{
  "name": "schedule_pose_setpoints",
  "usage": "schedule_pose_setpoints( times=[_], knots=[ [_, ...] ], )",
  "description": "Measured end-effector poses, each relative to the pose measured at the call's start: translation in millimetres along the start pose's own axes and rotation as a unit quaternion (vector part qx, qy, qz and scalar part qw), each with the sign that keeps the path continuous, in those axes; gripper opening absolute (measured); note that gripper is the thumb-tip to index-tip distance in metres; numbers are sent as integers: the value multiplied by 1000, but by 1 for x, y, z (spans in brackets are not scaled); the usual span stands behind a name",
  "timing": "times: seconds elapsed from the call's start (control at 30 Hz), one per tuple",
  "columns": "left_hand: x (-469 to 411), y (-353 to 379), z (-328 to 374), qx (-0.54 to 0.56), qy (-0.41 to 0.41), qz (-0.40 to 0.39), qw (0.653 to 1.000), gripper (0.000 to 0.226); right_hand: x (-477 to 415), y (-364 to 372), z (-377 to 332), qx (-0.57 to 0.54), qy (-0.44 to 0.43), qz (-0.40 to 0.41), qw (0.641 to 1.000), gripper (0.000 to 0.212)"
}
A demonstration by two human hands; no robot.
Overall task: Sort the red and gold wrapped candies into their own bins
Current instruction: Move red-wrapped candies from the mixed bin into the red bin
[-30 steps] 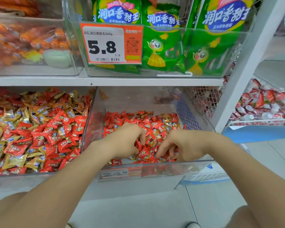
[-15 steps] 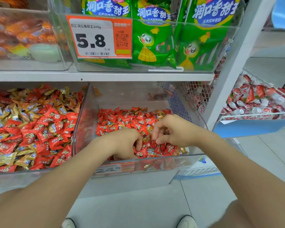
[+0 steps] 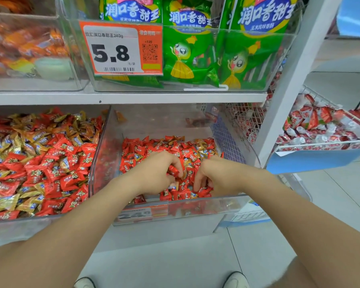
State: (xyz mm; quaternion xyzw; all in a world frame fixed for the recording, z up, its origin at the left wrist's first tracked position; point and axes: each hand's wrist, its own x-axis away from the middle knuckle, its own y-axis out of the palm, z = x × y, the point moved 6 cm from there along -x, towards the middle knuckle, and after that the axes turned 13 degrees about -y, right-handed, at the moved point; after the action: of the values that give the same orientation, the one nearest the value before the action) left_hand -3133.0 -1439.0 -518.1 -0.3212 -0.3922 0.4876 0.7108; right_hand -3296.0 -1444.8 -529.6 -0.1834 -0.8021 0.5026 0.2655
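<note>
the left hand (image 3: pixel 154 173) is reaching into the middle clear plastic bin (image 3: pixel 195 210) on the lower shelf, curling its fingers round one small red wrapped candy (image 3: pixel 173 170) and pinching it against the thumb. the right hand (image 3: pixel 216 177) is hovering just beside it, poking its bent fingers (image 3: pixel 197 181) down into the front of the pile (can't tell if it's actually gripping anything, the tips are buried). that bin is holding mostly shiny red wrapped candies (image 3: pixel 164 147), with a few gold wrapped candies (image 3: pixel 201 143) mixed in toward the back right. the clear bin on the left (image 3: pixel 19 227) is sitting right next to it, piled with red and gold ones all jumbled together. green snack bags (image 3: pixel 187 59) and an orange-and-white price tag (image 3: pixel 121 48) are showing on the shelf above.
</note>
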Motion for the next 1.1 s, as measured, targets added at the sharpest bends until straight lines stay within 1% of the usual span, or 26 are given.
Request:
schedule_pose_setpoints(
  times=[0.07,0.13,0.2,0.27,0.33,0.4,0.43,0.47,0.53,0.6,0.63,0.67,0.73,0.8,0.87,0.97,1.03,1.1],
  knots=[
    [3,-3,5,-1,0,-9,1000,34,-2,1,0,5,3,2,1000,36],
    [4,0,8,13,-4,-45,999,40,-1,-1,2,-3,10,25,1000,28],
    [4,2,9,19,-7,-70,997,34,3,-9,4,-9,18,66,998,23],
    [3,3,10,18,-4,-78,997,21,8,-21,0,-9,27,116,993,23],
    [2,4,8,-14,7,-76,997,11,12,-29,-7,-32,37,142,989,23],
    [1,6,2,-79,18,-80,994,24,11,-29,-10,-46,40,140,988,22],
    [0,8,-2,-108,19,-84,990,30,9,-27,-10,-54,40,130,989,26],
    [0,10,-5,-130,22,-87,987,31,6,-22,-9,-73,36,114,990,33],
    [-2,13,-11,-165,20,-85,982,22,1,-13,-8,-121,18,81,989,43],
    [-3,15,-15,-193,11,-72,979,13,-4,-7,-11,-144,-14,59,988,37],
    [-3,15,-15,-200,8,-68,977,12,-6,-5,-13,-145,-32,56,987,31],
    [-3,15,-15,-204,6,-67,977,12,-8,-4,-16,-140,-48,54,988,30],
    [-2,17,-13,-203,5,-62,977,8,-15,1,-19,-112,-58,58,990,37],
    [-2,19,-11,-191,6,-47,980,9,-25,5,-18,-63,-56,74,994,40],
    [-2,21,-8,-180,14,-42,983,9,-31,7,-18,-27,-57,83,995,36],
    [-3,21,-6,-179,26,-50,982,5,-34,9,-16,-5,-49,64,997,28],
    [-4,21,-10,-179,20,-65,982,14,-33,9,-16,-4,-46,57,997,24],
    [-5,21,-16,-183,14,-65,981,19,-31,7,-14,-20,-31,64,997,26]
  ],
)
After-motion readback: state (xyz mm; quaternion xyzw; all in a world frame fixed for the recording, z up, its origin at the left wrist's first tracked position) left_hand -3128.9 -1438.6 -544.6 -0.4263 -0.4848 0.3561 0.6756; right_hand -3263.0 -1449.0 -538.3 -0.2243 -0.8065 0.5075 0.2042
